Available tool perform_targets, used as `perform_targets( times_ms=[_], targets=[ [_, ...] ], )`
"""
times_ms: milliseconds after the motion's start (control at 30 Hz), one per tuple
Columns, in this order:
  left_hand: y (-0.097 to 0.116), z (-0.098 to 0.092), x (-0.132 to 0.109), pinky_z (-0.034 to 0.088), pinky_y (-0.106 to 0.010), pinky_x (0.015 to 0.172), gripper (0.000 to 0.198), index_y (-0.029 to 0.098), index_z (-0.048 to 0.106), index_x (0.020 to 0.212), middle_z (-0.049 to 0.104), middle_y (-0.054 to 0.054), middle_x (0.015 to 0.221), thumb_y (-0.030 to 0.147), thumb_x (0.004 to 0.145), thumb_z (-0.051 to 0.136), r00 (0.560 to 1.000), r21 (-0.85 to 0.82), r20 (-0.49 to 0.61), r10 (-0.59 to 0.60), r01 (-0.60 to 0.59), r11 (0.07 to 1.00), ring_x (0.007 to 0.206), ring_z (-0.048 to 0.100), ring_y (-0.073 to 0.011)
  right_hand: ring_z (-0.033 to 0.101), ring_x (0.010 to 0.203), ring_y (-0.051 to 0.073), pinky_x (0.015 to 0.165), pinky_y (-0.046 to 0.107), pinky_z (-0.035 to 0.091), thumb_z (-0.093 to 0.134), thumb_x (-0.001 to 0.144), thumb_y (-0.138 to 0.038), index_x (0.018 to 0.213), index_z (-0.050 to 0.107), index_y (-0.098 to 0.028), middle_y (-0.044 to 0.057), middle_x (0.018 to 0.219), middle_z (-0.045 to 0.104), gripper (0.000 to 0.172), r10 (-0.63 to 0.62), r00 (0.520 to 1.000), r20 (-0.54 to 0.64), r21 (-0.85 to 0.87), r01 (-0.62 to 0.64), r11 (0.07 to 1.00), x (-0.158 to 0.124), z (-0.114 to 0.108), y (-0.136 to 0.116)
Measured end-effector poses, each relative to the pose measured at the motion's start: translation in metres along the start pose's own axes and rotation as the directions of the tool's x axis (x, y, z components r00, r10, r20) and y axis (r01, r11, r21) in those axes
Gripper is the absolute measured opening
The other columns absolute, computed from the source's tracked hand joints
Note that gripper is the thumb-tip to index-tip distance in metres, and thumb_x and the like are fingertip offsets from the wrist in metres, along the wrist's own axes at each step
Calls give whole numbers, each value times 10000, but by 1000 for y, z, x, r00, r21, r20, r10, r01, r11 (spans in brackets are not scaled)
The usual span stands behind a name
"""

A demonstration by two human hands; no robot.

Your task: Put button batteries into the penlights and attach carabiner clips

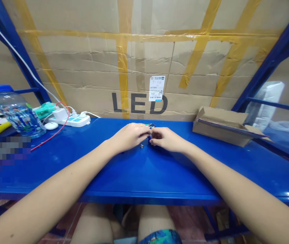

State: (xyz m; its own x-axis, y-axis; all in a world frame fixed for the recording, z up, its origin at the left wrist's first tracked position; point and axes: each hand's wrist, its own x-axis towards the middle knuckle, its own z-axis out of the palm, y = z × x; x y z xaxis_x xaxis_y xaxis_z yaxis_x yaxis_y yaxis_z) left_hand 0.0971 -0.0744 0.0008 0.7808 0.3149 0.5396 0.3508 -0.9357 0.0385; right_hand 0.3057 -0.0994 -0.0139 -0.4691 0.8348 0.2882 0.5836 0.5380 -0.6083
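In the middle of the blue table, my left hand (130,136) and my right hand (166,139) meet over a small blue piece (149,137). Both hands are closed, thumbs and fingertips pinched around it from either side. The fingers cover most of the piece, so its exact kind cannot be made out. Thin coloured wires (150,125) show just beyond the fingertips. A tiny shiny metal part (141,146) lies on the tabletop close below my left fingers.
On the left stand a water bottle (19,113) and a white power strip (79,120), with a red cable (55,137) crossing the blue table (144,176). An open cardboard box (220,130) lies at the right. A large carton (90,74) marked LED forms the back.
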Motion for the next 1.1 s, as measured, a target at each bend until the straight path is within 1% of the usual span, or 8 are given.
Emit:
perform_targets(
  times_ms=[133,300,467,633,767,967,1033,1100],
  targets=[
    [3,0,-1,505,-315,814,174,186,694,961,725,-57,972,168,933,524,1000,-45,28,-3,4,999,883,668,-178,599,735,171,693,293,445,584,798,-173,831,603,-181,14,761,663,39,-9,1000,3,16,9,1000,0,0,1],
    [4,0,0,488,-314,727,158,171,668,987,710,-57,934,263,865,630,979,-35,49,-196,198,980,827,648,-197,595,691,157,657,280,442,572,822,-200,848,621,-173,6,731,659,62,-31,999,11,64,31,998,0,3,1],
    [4,5,2,473,-293,704,116,184,686,802,717,-28,829,257,859,616,959,-121,49,-278,282,952,777,645,-175,613,674,159,645,280,447,601,827,-251,788,667,-167,18,733,688,113,64,997,36,71,-66,995,1,4,-3],
    [0,2,3,517,-288,720,92,170,682,871,736,-29,844,209,819,617,869,-283,-156,-470,417,864,763,667,-156,589,666,162,604,279,390,665,810,-296,685,618,-173,30,714,684,182,133,979,-156,-142,-156,977,0,6,-10],
    [-7,-2,3,543,-316,802,146,158,669,954,730,-53,925,173,844,574,794,-412,-298,-529,393,822,862,671,-166,588,664,161,612,278,398,665,846,-310,786,660,-174,29,730,685,149,82,994,-76,-161,-93,983,2,22,-19],
    [-10,8,3,577,-311,755,192,152,644,1039,662,-62,933,185,890,528,813,-638,-211,-543,307,707,871,633,-168,622,744,169,695,285,429,634,860,-151,776,659,-168,53,814,714,89,0,999,36,-174,6,985,2,38,-23],
    [-10,11,3,591,-293,670,211,163,633,1077,622,-59,938,207,899,530,831,-717,-139,-538,291,634,845,618,-166,615,726,166,688,287,428,634,848,-137,749,627,-170,42,783,699,105,13,1000,-11,-129,-14,992,1,30,-21],
    [-9,13,3,586,-275,587,229,168,622,1108,591,-57,946,219,900,540,845,-757,-73,-531,299,580,770,605,-149,599,689,157,673,289,427,615,850,-139,748,601,-175,25,738,671,109,6,990,-140,-56,-14,998,1,17,-19]
  ],
)
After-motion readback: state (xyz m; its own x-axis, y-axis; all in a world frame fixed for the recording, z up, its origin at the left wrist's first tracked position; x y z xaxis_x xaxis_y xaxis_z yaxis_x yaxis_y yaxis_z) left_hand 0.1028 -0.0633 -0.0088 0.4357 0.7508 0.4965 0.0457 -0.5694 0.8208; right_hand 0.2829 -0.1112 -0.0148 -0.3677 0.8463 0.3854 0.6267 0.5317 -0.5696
